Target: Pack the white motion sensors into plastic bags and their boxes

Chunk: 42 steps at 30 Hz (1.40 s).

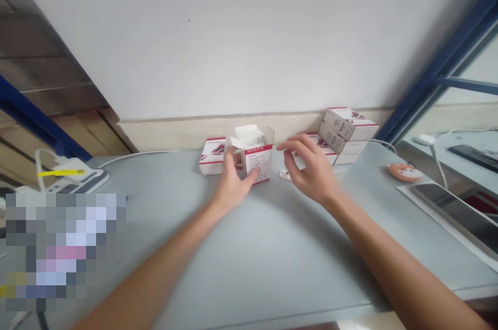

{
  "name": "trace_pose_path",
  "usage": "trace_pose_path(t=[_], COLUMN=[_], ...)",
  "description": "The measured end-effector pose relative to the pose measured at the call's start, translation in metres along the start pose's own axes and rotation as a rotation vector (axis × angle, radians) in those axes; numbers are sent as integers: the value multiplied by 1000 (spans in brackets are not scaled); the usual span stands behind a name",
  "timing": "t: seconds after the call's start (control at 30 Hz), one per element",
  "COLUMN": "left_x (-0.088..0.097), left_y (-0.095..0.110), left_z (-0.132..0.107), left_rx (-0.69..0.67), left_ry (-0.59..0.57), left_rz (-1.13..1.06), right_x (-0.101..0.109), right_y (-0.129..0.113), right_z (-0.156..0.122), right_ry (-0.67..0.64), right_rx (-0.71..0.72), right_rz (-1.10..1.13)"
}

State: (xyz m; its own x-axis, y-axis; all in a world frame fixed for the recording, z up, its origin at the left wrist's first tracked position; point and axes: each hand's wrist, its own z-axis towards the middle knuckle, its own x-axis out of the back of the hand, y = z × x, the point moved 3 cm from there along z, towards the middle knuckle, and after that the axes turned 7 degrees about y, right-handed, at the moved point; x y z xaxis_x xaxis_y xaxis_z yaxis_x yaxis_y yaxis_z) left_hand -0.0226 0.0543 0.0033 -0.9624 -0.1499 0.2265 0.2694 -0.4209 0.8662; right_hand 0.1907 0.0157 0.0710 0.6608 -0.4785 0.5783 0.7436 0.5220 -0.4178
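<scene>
My left hand [233,180] grips a small white and red box [257,163] marked DETECTOR that stands upright on the grey table [249,247]. Its top flaps are open and a white insert shows inside. My right hand [311,166] hovers just right of the box with fingers spread and curled, holding nothing. A small white part [285,175] lies on the table under that hand. A closed box of the same kind [212,156] lies just left of the open one.
A stack of like boxes [346,133] stands by the wall at the right. An orange animal-shaped item [404,171], a white cable and a dark tablet [455,213] lie at the right. A white device with a yellow tag [64,174] sits at the left. A blue frame rises at the right.
</scene>
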Motion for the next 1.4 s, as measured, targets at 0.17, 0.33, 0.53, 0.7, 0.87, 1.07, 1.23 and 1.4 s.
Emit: trace_pose_path(t=[0.17,0.33,0.53,0.7,0.87,1.07,1.23,1.4], left_x=[2,6,7,2,0,10,12,12], left_y=[10,31,41,40,40,19,6,9], left_z=[-8,-16,-15,-13,-12,3,15,16], left_rx=[-287,-685,-812,-653,-564,-251,-88,-39], left_ry=[59,100,65,-13,-101,-65,-37,-162], left_rz=[256,457,425,425,448,277,207,153], right_x=[-1,-8,-13,-11,3,21,23,15], right_y=[-22,-6,11,17,31,70,72,65], right_z=[-3,-2,-1,3,10,14,12,8], right_ry=[18,-21,42,133,298,618,661,568], right_rx=[-16,-262,-483,-579,-550,-635,-747,-809], right_rz=[-118,-99,329,388,361,774,742,693])
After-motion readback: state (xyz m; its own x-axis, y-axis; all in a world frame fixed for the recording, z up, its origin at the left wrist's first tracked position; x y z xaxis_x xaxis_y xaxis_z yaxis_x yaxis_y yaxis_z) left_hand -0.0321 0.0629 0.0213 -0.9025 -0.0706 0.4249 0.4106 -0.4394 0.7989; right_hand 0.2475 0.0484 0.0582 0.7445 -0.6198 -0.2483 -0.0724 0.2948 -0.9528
